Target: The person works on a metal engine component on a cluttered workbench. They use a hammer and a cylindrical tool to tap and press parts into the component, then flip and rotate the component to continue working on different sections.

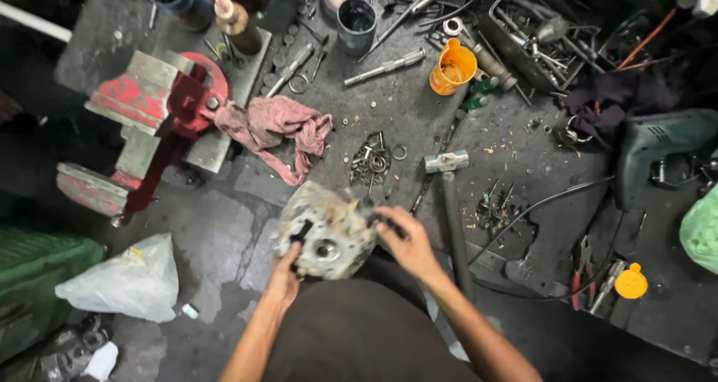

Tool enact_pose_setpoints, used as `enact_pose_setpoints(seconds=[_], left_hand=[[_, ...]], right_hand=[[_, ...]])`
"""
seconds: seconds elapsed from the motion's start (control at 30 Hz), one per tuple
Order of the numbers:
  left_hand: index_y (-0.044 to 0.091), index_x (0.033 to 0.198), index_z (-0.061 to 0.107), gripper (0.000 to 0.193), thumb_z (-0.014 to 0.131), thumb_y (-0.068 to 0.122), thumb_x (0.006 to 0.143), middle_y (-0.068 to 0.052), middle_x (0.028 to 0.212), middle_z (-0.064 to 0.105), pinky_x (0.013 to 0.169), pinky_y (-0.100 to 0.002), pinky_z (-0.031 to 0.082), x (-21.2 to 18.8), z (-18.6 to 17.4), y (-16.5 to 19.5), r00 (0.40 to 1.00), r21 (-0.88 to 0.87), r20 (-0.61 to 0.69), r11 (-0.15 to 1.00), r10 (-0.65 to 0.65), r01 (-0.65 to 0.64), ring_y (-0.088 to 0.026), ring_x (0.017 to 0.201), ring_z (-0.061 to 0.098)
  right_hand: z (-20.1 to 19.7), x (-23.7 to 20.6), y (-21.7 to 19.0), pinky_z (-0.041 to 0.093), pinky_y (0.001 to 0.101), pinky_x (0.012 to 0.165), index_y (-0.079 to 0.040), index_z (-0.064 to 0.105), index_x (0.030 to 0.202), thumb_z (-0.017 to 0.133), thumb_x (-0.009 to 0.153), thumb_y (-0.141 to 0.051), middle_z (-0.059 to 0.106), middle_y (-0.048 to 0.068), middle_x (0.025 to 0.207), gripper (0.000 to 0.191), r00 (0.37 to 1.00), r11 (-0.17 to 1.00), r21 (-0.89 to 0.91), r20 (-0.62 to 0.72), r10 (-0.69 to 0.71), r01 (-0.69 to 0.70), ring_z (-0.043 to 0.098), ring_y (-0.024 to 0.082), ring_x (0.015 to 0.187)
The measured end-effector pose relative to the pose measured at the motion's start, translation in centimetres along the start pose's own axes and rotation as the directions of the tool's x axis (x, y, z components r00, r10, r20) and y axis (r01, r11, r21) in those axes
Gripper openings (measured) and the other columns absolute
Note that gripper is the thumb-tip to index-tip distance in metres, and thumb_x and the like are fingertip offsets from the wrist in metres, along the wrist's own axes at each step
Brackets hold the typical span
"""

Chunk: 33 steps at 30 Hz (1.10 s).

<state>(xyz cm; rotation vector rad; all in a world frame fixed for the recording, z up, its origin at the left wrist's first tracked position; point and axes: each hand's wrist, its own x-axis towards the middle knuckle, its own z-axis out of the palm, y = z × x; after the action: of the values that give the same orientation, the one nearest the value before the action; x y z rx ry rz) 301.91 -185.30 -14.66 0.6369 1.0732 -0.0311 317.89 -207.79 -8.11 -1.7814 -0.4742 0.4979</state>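
One red vise (149, 120), one pink rag (277, 127), one orange cup (452, 68), two dark cups (356, 23) (both upright).

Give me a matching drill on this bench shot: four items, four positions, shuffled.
Items:
1. bench vise
2. orange cup
3. hammer
4. metal casing

Positions:
A. held between the left hand and right hand
B. left side of the bench
C. far side, among loose tools
D. just right of the casing, head away from the person

Pairs: 1-B, 2-C, 3-D, 4-A
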Motion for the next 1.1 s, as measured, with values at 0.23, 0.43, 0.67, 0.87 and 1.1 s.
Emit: enact_pose_setpoints(seconds=[0.23, 0.43, 0.67, 0.87, 1.1], left_hand=[[0.011, 0.133, 0.061, 0.052, 0.071, 0.03, 0.085, -0.003, 0.121, 0.069, 0.096, -0.041, 0.054, -0.7, -4.3, -1.1, 0.99, -0.258, -0.085, 0.958, 0.109, -0.128, -0.024, 0.115, 0.064], [0.009, 0.136, 0.061, 0.058, 0.07, 0.029, 0.083, -0.006, 0.123, 0.069, 0.096, -0.042, 0.051, -1.5, -4.3, 0.3, 0.976, -0.306, -0.046, 0.927, 0.211, -0.215, -0.025, 0.112, 0.065], [0.009, 0.136, 0.059, 0.059, 0.07, 0.03, 0.082, -0.006, 0.126, 0.068, 0.101, -0.045, 0.051, -2.0, -2.7, 2.7, 0.969, -0.292, -0.005, 0.927, 0.246, -0.236, -0.026, 0.117, 0.064], [0.009, 0.135, 0.059, 0.062, 0.069, 0.034, 0.079, -0.007, 0.124, 0.069, 0.1, -0.046, 0.05, -0.9, -1.4, 4.8, 0.978, -0.265, 0.055, 0.947, 0.2, -0.179, -0.028, 0.115, 0.064], [0.009, 0.134, 0.06, 0.063, 0.071, 0.034, 0.078, -0.008, 0.124, 0.069, 0.1, -0.044, 0.05, 1.0, 1.1, 6.5, 0.97, -0.189, 0.185, 0.974, 0.16, -0.124, -0.027, 0.115, 0.065]], right_hand=[[3.4, 1.0, -1.0, 0.052, 0.0306, 0.077, -0.005, 0.07, 0.125, 0.067, 0.099, -0.013, 0.068, 0.012, 0.096, 0.027, 0.996, 0.998, -0.059, 0.087, 0.032, -0.027, 0.065, 0.02, 0.088], [2.1, 6.1, -0.1, 0.056, 0.0479, 0.079, -0.004, 0.06, 0.132, 0.07, 0.094, -0.029, 0.071, 0.021, 0.116, 0.046, 0.984, 0.809, -0.582, -0.175, -0.028, -0.08, 0.07, 0.039, 0.096], [2.3, 9.4, 0.8, 0.055, 0.0547, 0.071, -0.006, 0.063, 0.108, 0.074, 0.088, -0.038, 0.073, 0.017, 0.1, 0.039, 0.976, 0.599, -0.773, -0.121, 0.183, -0.209, 0.071, 0.042, 0.085], [1.5, 10.5, -1.1, 0.056, 0.0529, 0.073, -0.006, 0.068, 0.097, 0.08, 0.079, -0.037, 0.073, 0.021, 0.085, 0.038, 0.968, 0.537, -0.82, -0.082, 0.236, -0.2, 0.071, 0.042, 0.082], [-5.1, 12.5, -5.8, 0.053, 0.0362, 0.067, -0.003, 0.058, 0.129, 0.08, 0.087, -0.023, 0.073, 0.011, 0.085, 0.052, 0.877, 0.923, -0.382, -0.457, -0.145, -0.046, 0.069, 0.023, 0.074]])
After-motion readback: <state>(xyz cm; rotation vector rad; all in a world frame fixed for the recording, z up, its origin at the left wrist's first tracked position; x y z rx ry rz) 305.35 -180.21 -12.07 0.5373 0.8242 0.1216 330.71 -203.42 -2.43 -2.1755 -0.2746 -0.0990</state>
